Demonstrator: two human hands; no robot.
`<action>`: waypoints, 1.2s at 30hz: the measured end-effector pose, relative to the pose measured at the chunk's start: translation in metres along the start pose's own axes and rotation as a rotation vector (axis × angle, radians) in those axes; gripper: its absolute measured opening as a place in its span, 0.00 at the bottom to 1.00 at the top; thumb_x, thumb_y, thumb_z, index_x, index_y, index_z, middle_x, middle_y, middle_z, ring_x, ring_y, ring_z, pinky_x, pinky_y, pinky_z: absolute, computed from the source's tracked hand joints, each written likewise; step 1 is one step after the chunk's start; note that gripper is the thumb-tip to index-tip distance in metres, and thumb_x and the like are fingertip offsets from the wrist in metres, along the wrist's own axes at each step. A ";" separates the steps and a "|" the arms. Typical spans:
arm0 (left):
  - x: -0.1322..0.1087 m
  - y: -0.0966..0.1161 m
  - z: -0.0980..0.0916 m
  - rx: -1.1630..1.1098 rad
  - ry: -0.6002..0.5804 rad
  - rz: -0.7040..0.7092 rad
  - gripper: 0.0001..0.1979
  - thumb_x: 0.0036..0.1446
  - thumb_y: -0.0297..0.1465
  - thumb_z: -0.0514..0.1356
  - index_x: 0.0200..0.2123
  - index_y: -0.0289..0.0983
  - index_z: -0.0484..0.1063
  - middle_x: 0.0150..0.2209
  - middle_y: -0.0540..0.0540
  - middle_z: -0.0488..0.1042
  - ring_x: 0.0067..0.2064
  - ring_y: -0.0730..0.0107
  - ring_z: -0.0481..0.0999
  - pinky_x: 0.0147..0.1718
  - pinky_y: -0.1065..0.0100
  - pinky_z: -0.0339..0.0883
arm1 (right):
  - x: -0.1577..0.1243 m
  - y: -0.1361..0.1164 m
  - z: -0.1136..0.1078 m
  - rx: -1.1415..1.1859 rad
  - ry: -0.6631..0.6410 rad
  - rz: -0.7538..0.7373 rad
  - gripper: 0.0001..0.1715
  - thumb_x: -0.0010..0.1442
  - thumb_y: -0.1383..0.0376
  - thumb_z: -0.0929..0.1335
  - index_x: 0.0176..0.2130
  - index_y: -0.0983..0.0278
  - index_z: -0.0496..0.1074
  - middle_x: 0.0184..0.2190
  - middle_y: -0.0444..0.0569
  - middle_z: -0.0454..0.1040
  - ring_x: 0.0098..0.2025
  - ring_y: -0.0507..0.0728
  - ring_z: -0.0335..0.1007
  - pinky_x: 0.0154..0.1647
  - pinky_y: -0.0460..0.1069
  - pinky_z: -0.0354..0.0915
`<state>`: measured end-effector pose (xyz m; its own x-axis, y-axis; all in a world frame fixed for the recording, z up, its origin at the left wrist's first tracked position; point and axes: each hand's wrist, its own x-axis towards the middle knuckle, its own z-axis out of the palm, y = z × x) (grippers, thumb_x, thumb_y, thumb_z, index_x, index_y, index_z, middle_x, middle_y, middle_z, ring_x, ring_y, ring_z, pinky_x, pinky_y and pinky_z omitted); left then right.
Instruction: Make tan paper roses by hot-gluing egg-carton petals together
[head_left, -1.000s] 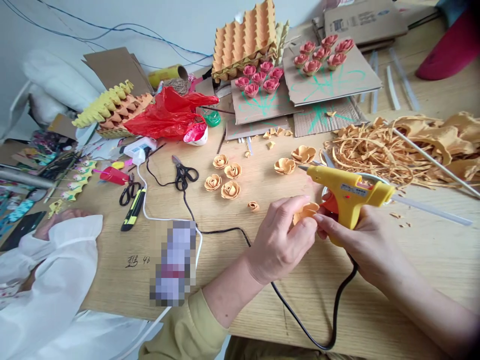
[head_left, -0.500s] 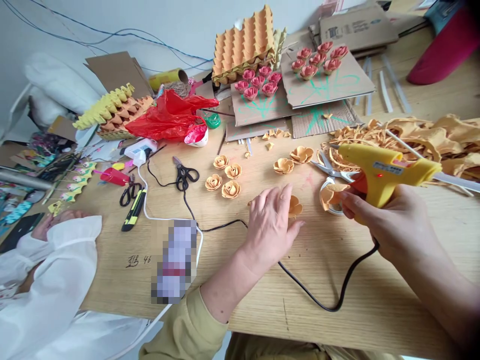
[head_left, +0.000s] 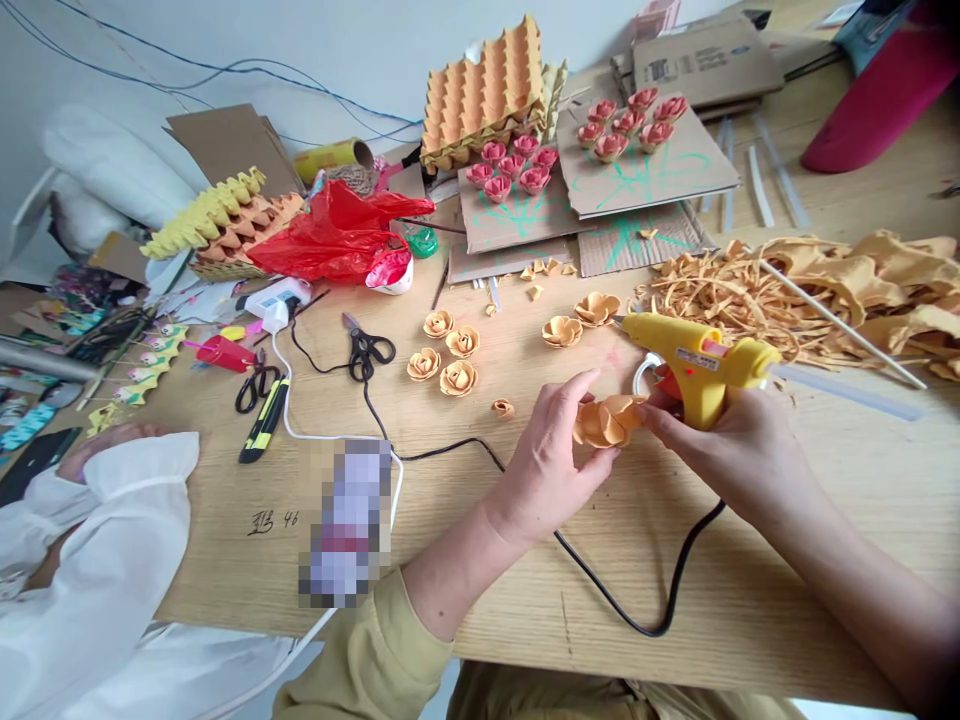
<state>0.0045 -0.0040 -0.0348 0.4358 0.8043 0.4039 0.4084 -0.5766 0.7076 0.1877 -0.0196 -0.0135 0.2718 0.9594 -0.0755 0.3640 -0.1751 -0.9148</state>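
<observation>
My left hand (head_left: 551,455) grips an orange paper flower (head_left: 604,421) between thumb and fingers, just above the wooden table (head_left: 480,560). My right hand (head_left: 731,455) is wrapped round the handle of a yellow hot glue gun (head_left: 694,362), its nozzle pointing left. The fingertips of that hand also touch the flower's right side. The gun's black cord (head_left: 660,610) loops across the table below both hands.
Several finished orange flowers (head_left: 446,358) lie left of centre, two more (head_left: 579,320) near the gun's nozzle. A heap of orange strips (head_left: 795,290) fills the right. Black scissors (head_left: 364,350), pink flowers on cardboard (head_left: 517,165), egg trays (head_left: 484,85). A person in a white sleeve (head_left: 112,540) sits at left.
My left hand lifted the flower off the table. My right hand brought the glue gun back down and left, close to the flower.
</observation>
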 end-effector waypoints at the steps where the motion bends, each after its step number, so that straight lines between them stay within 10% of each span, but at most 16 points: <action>1: 0.000 0.000 0.001 -0.031 0.011 -0.001 0.35 0.56 0.23 0.65 0.64 0.40 0.55 0.51 0.41 0.71 0.51 0.62 0.75 0.50 0.60 0.75 | 0.000 -0.001 0.000 -0.013 -0.007 0.007 0.13 0.49 0.55 0.72 0.28 0.62 0.72 0.24 0.46 0.75 0.27 0.57 0.69 0.30 0.52 0.63; 8: 0.001 -0.001 0.005 -0.210 0.005 -0.101 0.22 0.55 0.25 0.66 0.53 0.36 0.69 0.50 0.40 0.75 0.50 0.64 0.77 0.46 0.67 0.78 | 0.000 0.002 0.000 -0.066 -0.026 -0.015 0.12 0.51 0.54 0.71 0.29 0.60 0.73 0.26 0.47 0.77 0.28 0.58 0.70 0.29 0.53 0.63; 36: -0.001 -0.011 0.006 -0.602 -0.260 -0.313 0.29 0.60 0.24 0.61 0.64 0.36 0.62 0.63 0.35 0.68 0.62 0.57 0.71 0.61 0.58 0.68 | 0.002 0.001 -0.006 -0.257 -0.089 0.001 0.13 0.51 0.54 0.71 0.26 0.59 0.67 0.20 0.42 0.72 0.24 0.57 0.67 0.25 0.52 0.60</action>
<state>0.0045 0.0000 -0.0463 0.5784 0.8151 0.0323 0.0654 -0.0858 0.9942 0.1935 -0.0187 -0.0120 0.1969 0.9728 -0.1220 0.5811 -0.2160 -0.7847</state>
